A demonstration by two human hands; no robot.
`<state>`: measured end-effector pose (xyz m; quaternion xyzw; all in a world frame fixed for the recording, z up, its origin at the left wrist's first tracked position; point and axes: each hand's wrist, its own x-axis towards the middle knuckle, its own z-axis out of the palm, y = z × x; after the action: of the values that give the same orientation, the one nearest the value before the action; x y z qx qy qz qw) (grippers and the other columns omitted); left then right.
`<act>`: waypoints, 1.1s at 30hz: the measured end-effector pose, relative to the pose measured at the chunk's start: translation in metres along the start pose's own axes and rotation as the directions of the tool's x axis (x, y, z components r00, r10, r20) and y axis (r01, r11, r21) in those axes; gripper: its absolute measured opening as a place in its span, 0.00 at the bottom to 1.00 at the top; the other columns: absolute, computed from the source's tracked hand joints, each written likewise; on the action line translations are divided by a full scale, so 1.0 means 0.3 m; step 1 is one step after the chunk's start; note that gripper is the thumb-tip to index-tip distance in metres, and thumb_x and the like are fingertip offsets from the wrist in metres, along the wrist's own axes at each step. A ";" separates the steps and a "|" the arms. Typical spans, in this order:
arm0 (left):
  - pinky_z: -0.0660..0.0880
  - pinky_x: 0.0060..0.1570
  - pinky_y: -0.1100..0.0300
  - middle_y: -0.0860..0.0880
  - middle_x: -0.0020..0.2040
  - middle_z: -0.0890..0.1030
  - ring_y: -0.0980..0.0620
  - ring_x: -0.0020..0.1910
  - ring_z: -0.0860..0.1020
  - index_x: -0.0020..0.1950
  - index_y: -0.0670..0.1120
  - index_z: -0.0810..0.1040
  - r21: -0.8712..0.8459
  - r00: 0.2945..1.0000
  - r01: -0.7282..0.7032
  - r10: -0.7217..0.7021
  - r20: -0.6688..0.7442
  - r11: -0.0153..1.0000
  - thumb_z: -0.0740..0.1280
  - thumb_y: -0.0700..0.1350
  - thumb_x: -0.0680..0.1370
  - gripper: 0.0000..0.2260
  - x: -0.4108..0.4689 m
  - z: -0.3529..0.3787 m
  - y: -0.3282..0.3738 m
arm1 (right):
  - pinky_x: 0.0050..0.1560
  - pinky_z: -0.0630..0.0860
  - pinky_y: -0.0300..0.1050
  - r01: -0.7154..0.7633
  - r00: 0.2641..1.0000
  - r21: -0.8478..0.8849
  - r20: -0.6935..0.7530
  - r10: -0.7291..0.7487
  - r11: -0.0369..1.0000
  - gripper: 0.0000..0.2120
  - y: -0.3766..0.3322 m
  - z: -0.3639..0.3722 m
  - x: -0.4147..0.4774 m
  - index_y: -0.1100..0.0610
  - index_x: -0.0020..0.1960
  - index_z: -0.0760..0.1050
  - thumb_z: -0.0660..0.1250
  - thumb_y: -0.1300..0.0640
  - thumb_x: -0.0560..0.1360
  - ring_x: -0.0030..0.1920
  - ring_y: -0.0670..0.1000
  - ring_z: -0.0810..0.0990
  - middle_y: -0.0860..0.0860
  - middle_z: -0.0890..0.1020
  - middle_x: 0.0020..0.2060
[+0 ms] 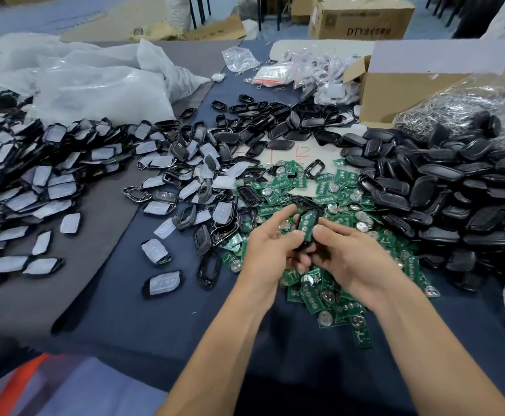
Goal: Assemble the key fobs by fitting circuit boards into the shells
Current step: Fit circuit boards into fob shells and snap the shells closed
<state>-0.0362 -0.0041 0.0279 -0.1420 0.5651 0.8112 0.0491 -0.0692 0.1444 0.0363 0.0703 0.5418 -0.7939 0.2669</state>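
Shell (303, 247) with circuit board (307, 225), gripped between left hand (270, 250), right hand (347, 253)

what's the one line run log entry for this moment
step: seating circuit board in black shell | left hand: gripping shell | right hand: gripping shell | status: in progress

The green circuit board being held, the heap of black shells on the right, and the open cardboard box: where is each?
Green circuit board (307, 225): head view, middle of its face, sitting in the held shell.
Heap of black shells (443, 187): head view, a shell mid-heap.
Cardboard box (395, 94): head view, its front wall.
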 end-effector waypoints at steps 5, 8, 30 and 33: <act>0.73 0.25 0.62 0.49 0.36 0.86 0.50 0.24 0.78 0.72 0.54 0.77 0.223 0.998 -0.043 0.032 0.050 0.974 0.69 0.42 0.80 0.20 -0.009 -0.048 0.030 | 0.54 0.76 0.50 0.005 0.990 0.061 0.139 -0.014 0.998 0.17 0.014 0.013 0.000 0.64 0.62 0.82 0.69 0.60 0.75 0.43 0.53 0.78 0.60 0.83 0.52; 0.75 0.30 0.62 0.48 0.34 0.86 0.52 0.27 0.80 0.61 0.59 0.83 0.438 0.988 -0.097 0.139 -0.064 0.894 0.71 0.53 0.76 0.14 -0.012 -0.089 0.063 | 0.60 0.82 0.50 -0.008 0.994 0.178 0.110 -0.012 0.984 0.12 0.011 0.018 0.008 0.59 0.56 0.87 0.68 0.60 0.75 0.53 0.54 0.85 0.57 0.87 0.56; 0.74 0.54 0.50 0.45 0.54 0.85 0.41 0.54 0.80 0.55 0.54 0.87 0.938 0.838 0.301 0.422 -0.346 0.170 0.73 0.41 0.77 0.10 -0.088 -0.669 0.177 | 0.65 0.79 0.55 -0.108 0.987 0.266 0.142 0.072 0.958 0.11 0.053 0.075 -0.007 0.57 0.52 0.87 0.66 0.60 0.77 0.57 0.56 0.85 0.61 0.85 0.59; 0.75 0.49 0.54 0.49 0.45 0.87 0.45 0.48 0.82 0.56 0.48 0.88 0.928 0.771 0.255 0.523 -0.364 0.271 0.72 0.44 0.80 0.07 -0.082 -0.649 0.185 | 0.64 0.80 0.54 -0.111 0.988 0.287 0.138 0.073 0.952 0.13 0.060 0.066 -0.013 0.60 0.58 0.85 0.66 0.59 0.77 0.60 0.57 0.84 0.61 0.84 0.61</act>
<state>0.0081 -0.2032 0.0225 -0.2862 0.9243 0.2112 -0.1383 -0.0533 0.1231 0.0310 0.0843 0.3964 -0.8550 0.3237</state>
